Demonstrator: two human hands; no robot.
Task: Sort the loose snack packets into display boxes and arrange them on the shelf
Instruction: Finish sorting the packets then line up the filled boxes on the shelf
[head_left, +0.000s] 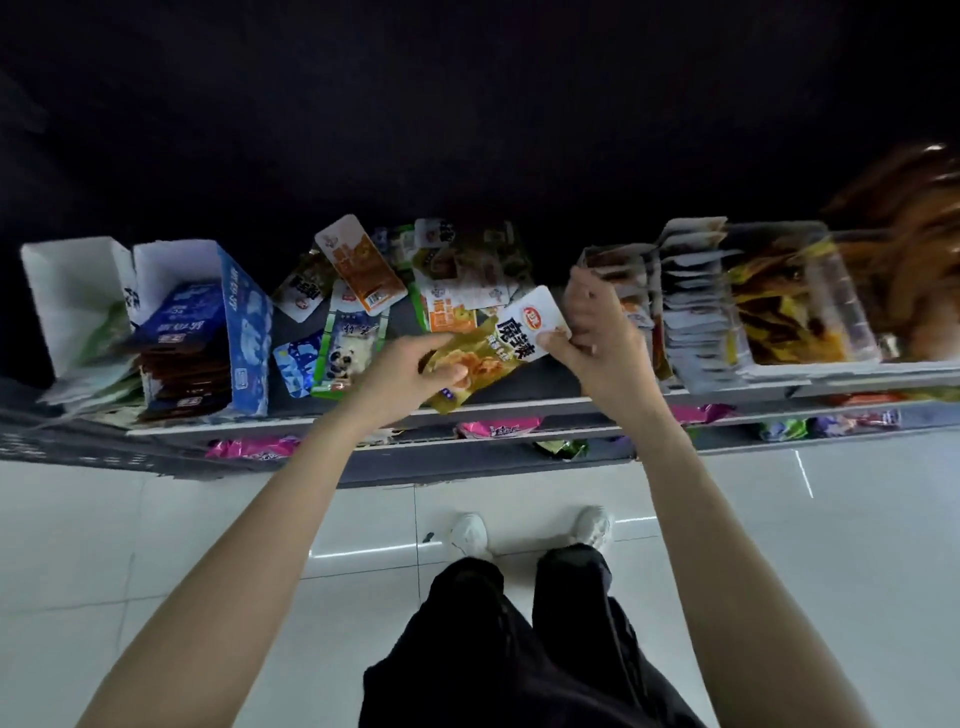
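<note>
Above the shelf edge, both hands hold one yellow packet. Left hand fingers pinch its 7 o'clock end; right hand fingers pinch its 2 o'clock corner. Loose packets lie at 11 o'clock, blue box at 9.

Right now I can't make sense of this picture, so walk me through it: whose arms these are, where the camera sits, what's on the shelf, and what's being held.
No machine here: a person wears a camera on the head, looking down past their own arms, legs and shoes. The left hand and right hand both grip one yellow-green packet, fingers curled on its ends. It hangs over the shelf. On the shelf lie loose packets in a heap. To the left stands a blue box with packets inside; to the right, rows of packets stand filed upright. A lower shelf shows pink packets.
</note>
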